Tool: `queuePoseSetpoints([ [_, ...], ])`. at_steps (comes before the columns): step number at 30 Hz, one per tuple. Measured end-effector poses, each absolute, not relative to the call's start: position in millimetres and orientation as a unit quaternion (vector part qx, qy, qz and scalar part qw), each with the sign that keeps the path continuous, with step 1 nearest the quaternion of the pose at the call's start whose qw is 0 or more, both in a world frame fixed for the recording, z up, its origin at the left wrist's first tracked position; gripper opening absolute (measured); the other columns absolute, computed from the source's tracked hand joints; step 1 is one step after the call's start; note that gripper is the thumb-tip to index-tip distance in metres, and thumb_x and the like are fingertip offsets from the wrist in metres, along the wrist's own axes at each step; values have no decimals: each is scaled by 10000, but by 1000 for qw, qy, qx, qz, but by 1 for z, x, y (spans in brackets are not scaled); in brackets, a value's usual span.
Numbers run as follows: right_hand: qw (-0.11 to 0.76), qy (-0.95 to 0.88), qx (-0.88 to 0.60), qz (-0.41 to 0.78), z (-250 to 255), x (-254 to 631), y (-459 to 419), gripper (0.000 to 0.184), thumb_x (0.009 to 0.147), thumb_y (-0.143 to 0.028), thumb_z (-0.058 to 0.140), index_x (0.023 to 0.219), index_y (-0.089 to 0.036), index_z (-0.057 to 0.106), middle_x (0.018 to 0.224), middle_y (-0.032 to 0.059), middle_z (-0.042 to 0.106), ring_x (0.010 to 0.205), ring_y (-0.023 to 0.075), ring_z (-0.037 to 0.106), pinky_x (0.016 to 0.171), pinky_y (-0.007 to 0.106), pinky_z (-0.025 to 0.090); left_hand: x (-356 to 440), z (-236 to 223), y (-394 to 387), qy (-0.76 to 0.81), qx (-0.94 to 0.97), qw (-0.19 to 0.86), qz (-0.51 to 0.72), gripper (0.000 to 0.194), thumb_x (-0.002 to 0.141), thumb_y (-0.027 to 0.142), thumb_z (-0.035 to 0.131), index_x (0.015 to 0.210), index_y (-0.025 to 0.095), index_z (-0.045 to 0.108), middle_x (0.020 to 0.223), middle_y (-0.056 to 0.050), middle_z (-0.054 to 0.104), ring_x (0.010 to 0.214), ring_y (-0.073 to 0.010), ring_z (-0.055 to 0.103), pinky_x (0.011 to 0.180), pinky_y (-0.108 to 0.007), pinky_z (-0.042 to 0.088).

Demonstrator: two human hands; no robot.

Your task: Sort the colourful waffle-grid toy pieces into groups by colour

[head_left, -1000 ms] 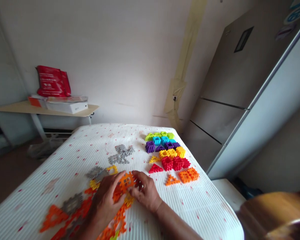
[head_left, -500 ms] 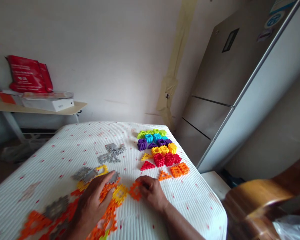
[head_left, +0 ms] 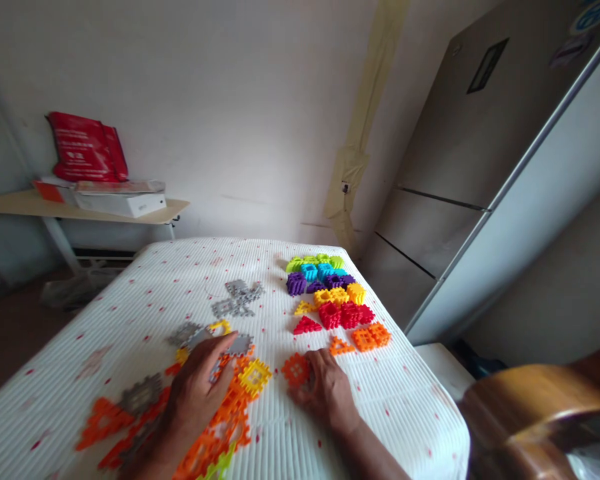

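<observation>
My right hand (head_left: 330, 390) has its fingers closed on an orange square interlocking tile (head_left: 295, 369), low over the table. My left hand (head_left: 200, 387) rests over a loose heap of interlocking tiles, thumb apart from the fingers and nothing gripped. In that heap lie orange tiles (head_left: 225, 427), a yellow square tile (head_left: 255, 377), a grey tile (head_left: 141, 395), an orange triangle tile (head_left: 103, 422) and a light green piece (head_left: 222, 465). Part of the heap is hidden beneath my left hand and forearm.
Rows of stacked tiles stand on the right: green (head_left: 310, 261), blue (head_left: 325, 271), purple (head_left: 296, 284), yellow (head_left: 356, 293), red (head_left: 330, 315) and orange (head_left: 371, 337). Grey tiles (head_left: 237, 298) lie mid-table. Beyond are a fridge (head_left: 445, 153) and a side table (head_left: 15, 205) with a red bag (head_left: 87, 148).
The view has swung a little left, so everything sits further right. My right hand with the orange tile has drawn slightly away from the yellow square tile; my left hand stays over the heap.
</observation>
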State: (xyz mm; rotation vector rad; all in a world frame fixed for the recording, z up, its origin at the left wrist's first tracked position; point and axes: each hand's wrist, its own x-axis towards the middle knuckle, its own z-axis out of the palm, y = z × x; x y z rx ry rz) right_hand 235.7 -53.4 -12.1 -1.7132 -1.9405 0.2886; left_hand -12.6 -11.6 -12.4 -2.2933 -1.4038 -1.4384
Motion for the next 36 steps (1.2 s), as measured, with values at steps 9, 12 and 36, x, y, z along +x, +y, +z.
queuePoseSetpoints([
  [9,267,-713,-644,70,-17,231,-53,217,646,-198,667,852,-205,597,824,19,578,764,169,560,667,248,454,-18,-17,-7,-451,-764,57,-457,290,827,286,460,1085,213,570,996,-52,688,895,-185,657,831,-296,519],
  [12,309,-714,-627,42,-14,247,-52,231,672,-182,670,896,-196,615,861,31,596,796,168,574,706,246,468,-18,-18,-7,-465,-762,50,-448,273,830,302,456,1067,229,570,1003,-35,688,882,-183,660,846,-295,513],
  [36,460,-569,-678,-70,13,351,-68,265,810,-415,581,935,-185,623,888,63,622,729,169,589,631,276,485,-14,-21,-7,-472,-761,57,-442,249,859,290,408,1061,255,548,982,-13,677,862,-166,654,856,-272,502],
])
